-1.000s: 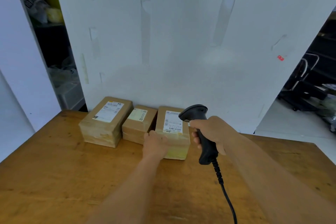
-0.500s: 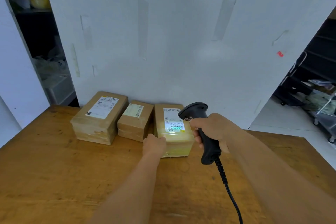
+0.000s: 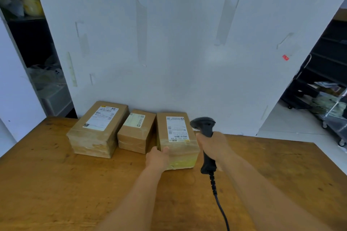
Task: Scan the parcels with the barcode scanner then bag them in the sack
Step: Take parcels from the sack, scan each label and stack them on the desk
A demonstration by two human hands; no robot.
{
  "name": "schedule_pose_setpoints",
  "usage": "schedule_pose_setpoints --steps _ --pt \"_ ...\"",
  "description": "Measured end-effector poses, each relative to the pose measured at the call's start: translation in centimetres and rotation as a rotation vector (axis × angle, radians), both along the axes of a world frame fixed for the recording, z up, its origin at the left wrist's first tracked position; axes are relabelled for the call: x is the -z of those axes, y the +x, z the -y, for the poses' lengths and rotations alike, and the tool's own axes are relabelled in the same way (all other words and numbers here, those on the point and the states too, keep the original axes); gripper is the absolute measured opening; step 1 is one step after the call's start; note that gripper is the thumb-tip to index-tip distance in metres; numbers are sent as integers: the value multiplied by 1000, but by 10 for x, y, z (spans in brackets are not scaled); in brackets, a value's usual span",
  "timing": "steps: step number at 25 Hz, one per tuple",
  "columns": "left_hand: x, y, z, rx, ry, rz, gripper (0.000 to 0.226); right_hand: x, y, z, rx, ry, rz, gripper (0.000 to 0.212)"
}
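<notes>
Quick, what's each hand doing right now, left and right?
Left hand: grips the near left corner of the right-hand parcel.
Right hand: closed around the barcode scanner handle.

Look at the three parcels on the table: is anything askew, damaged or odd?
Nothing stands out. The three parcels sit flat in a row, labels up, undamaged. The left hand holds the right parcel; the right hand grips the scanner.

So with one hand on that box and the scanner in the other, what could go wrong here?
The left hand grips only the near corner of the right-hand brown cardboard parcel, so lifting it may tip it. The black corded barcode scanner in the right hand trails a cable that could snag. No sack is in view.
</notes>
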State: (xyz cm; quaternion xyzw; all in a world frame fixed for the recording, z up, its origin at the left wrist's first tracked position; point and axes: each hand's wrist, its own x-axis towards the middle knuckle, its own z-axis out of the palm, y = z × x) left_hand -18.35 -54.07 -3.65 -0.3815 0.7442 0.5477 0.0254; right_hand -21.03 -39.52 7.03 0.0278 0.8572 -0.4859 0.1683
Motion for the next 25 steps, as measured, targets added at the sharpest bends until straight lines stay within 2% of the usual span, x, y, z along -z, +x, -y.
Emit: schedule_pose_setpoints --steps 5,9,13,19,25 --pt "4 -1 6 -9 213 -95 53 57 -21 13 79 -43 -33 27" --pt "9 14 2 -105 373 -117 52 69 -7 5 122 -91 -75 28" --pt "7 53 -26 -245 511 -217 36 67 31 -22 73 -126 -110 29" --pt "-8 154 -101 -465 521 -396 31 45 106 -83 -63 -237 -161 22" --pt "-21 304 -182 -750 446 -470 30 38 220 -139 -313 -287 -74 22"
